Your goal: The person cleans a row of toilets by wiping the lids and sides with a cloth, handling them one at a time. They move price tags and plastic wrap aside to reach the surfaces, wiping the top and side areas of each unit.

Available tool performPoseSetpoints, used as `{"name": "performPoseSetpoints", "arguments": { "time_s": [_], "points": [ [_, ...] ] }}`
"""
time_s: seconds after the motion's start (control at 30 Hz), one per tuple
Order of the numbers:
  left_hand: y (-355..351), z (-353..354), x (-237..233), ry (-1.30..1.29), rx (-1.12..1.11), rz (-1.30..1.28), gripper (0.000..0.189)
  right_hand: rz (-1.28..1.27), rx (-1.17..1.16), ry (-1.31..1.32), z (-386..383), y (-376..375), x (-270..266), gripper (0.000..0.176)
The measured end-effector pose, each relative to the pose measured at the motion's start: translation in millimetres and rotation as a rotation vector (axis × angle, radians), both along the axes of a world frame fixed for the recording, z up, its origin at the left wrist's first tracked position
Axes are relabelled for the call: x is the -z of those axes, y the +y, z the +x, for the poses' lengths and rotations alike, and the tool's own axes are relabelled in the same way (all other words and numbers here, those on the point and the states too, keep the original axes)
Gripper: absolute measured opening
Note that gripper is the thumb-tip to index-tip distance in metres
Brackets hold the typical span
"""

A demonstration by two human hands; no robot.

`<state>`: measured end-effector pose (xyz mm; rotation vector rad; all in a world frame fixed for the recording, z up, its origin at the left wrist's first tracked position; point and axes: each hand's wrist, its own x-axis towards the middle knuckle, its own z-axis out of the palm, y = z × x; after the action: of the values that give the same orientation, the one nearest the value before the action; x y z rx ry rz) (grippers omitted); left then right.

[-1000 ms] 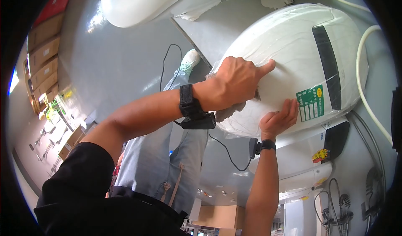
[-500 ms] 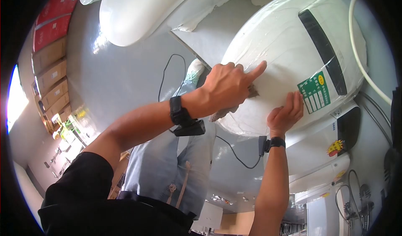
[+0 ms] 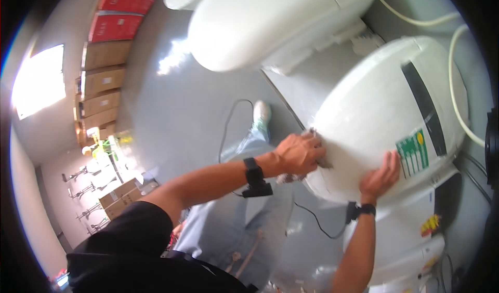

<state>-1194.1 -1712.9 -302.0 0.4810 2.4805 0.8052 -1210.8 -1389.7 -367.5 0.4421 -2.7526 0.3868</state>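
A white toilet (image 3: pixel 364 116) with its lid down stands in front of me at the right; the lid carries a green label (image 3: pixel 413 154) and a dark strip (image 3: pixel 423 106). At the lid's near left edge, my left hand (image 3: pixel 300 152) is closed around a crumpled greyish-brown cloth (image 3: pixel 290 178), parts of which stick out from under the fingers. My right hand (image 3: pixel 382 177) lies against the lid surface beside the label, fingers stretched out and holding nothing. Each wrist wears a black strap with a small device.
Another white toilet (image 3: pixel 260 23) stands beyond, at the top. A pale hose (image 3: pixel 453 85) runs along the right wall. A thin black cable (image 3: pixel 224 129) lies by my foot. Cardboard boxes (image 3: pixel 104 80) and red boxes (image 3: pixel 117 27) line the left.
My left hand has drawn back toward the lid's edge, and its pointing index finger has curled in. My right hand stays by the label. The whole view has shifted.
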Motion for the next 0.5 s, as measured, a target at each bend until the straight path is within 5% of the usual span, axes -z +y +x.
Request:
{"name": "performPoseSetpoints", "arguments": {
  "time_s": [0.23, 0.43, 0.5],
  "points": [
    [-143.3, -21.6, -24.6, 0.042, -0.636, 0.134, 0.037, 0.079, 0.027, -0.033, 2.3, -5.6, -7.1, 0.061],
    [-270.2, -60.1, -31.0, 0.553, -0.772, 0.036, 0.041, 0.222, 0.102, -0.105, 5.2, -24.8, -18.1, 0.061],
    [-300.2, -69.4, -19.2, 0.604, -0.736, -0.09, 0.062, 0.27, 0.15, -0.127, 6.4, -39.7, -27.5, 0.059]
  ]
}}
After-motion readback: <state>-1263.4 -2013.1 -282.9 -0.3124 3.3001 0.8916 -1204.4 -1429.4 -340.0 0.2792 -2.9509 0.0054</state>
